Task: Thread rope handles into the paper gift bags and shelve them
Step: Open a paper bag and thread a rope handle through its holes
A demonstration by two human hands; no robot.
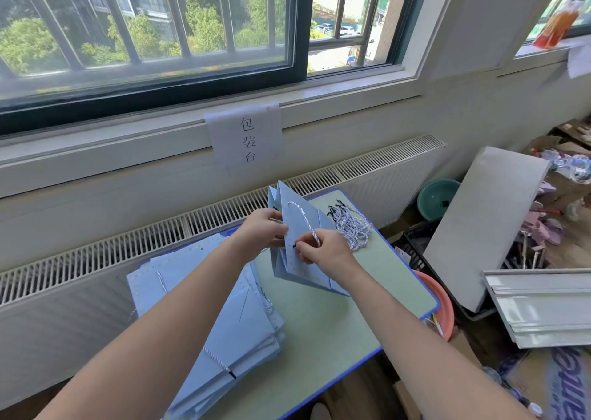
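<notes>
A folded light-blue paper gift bag (pixel 295 269) is held upright above the small table (pixel 335 330). My left hand (pixel 263 231) grips its top edge from the left. My right hand (pixel 323 248) pinches the black tip of a white-and-blue twisted rope handle (pixel 303 216) against the bag's dotted top band. The rope arcs up from the bag's upper edge to my fingers. A pile of loose rope handles (pixel 351 224) lies at the table's far right. A stack of flat blue bags (pixel 220 320) with ropes lies on the table's left.
A white radiator (pixel 160 237) and window sill run behind the table, with a paper sign (pixel 248 139) taped above. To the right stand a grey board (pixel 483 224), a teal basin (pixel 438 199), an orange basin (pixel 443 304), metal rails (pixel 540 304) and floor clutter.
</notes>
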